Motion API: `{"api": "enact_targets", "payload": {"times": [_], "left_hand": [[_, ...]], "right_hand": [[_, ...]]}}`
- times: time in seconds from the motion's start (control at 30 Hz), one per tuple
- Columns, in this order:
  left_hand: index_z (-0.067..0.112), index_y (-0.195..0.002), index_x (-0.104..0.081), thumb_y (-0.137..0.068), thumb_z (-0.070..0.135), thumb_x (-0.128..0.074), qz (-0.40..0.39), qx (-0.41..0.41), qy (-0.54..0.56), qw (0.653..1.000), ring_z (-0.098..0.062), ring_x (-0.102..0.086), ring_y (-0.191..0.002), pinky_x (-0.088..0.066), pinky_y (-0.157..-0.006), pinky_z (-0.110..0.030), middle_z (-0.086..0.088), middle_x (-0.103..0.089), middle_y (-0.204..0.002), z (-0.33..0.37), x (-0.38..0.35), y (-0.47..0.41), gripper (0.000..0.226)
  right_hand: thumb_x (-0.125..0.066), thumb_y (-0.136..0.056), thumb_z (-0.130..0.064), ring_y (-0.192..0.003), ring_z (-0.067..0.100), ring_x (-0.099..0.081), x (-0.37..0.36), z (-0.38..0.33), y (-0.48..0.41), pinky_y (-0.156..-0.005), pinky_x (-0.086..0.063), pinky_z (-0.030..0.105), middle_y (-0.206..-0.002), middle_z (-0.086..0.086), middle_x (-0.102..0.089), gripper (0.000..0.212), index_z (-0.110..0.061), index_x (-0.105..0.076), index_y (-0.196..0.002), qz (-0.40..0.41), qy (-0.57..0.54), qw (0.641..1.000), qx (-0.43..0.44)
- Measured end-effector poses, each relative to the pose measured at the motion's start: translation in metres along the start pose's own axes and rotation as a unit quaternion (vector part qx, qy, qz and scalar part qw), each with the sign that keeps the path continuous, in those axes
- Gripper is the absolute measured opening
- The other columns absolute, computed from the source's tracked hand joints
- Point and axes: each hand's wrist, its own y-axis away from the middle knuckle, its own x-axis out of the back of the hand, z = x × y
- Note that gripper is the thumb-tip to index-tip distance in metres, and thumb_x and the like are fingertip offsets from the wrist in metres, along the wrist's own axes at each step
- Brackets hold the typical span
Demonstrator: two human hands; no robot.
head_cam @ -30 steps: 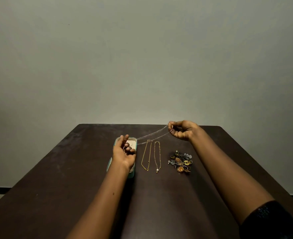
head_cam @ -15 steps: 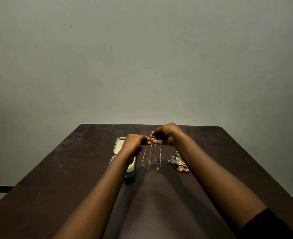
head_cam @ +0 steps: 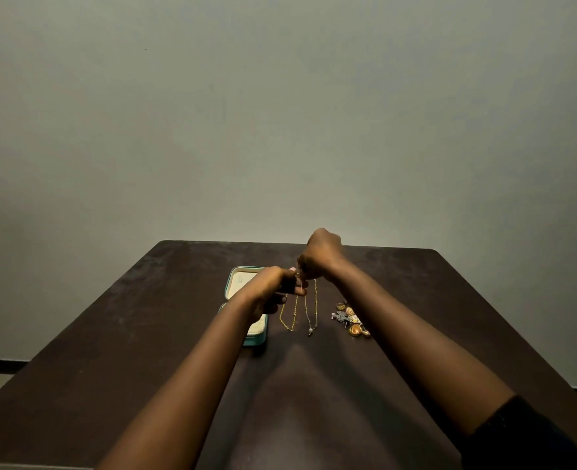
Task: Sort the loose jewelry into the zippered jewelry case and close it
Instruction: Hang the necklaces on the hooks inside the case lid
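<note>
The left hand [head_cam: 266, 290] and right hand [head_cam: 321, 256] meet, fingers curled, pinching a barely visible thin chain [head_cam: 298, 275].

Table [head_cam: 110, 368]: opened jewelry case [head_cam: 258, 339] left of centre, its two halves one behind the other. Just right of the case, two necklaces side by side running front to back, left necklace [head_cam: 292, 317] and right necklace [head_cam: 309, 317]; further right, apart from them, a pile of small jewelry [head_cam: 350, 318]. Above the necklaces' far ends, left hand [head_cam: 268, 288] over the case's right edge and right hand [head_cam: 321, 256] just behind it, with a thin chain [head_cam: 301, 283] pinched between them.
</note>
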Motion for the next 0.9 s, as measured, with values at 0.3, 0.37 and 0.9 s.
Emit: {"api": "enact_targets", "payload": {"times": [0.3, 0.37, 0.9], "left_hand": [[0.017, -0.086, -0.064, -0.095, 0.025, -0.043, -0.025, -0.014, -0.047, 0.998, -0.008, -0.027, -0.051, -0.017, -0.047, -0.021, 0.005, -0.047, -0.066, 0.007, 0.014, -0.003, 0.024], [0.018, -0.087, -0.061, -0.096, 0.025, -0.042, -0.040, -0.009, -0.042, 0.998, -0.005, -0.027, -0.043, -0.018, -0.041, -0.017, 0.006, -0.047, -0.064, 0.011, 0.019, -0.003, 0.022], [0.019, -0.073, -0.055, -0.092, 0.032, -0.048, -0.030, 0.038, -0.025, 0.999, -0.006, -0.029, -0.051, -0.015, -0.048, -0.021, 0.007, -0.056, -0.067, 0.016, 0.061, -0.003, 0.025]], "right_hand": [[-0.057, -0.087, 0.003, -0.076, 0.025, -0.062, 0.007, 0.018, 0.003, -0.068, -0.054, 0.036, -0.083, 0.016, -0.063, 0.014, 0.007, -0.066, -0.097, -0.154, -0.097, 0.983, 0.009], [-0.045, -0.089, 0.009, -0.081, 0.016, -0.056, 0.006, 0.021, 0.005, -0.065, -0.047, 0.029, -0.088, 0.008, -0.061, 0.027, -0.002, -0.064, -0.104, -0.216, -0.113, 0.969, 0.023], [-0.047, -0.090, 0.007, -0.072, 0.019, -0.064, -0.018, 0.026, -0.003, -0.070, -0.052, 0.032, -0.076, 0.009, -0.062, 0.020, -0.007, -0.060, -0.082, -0.216, -0.314, 0.925, 0.002]]}}
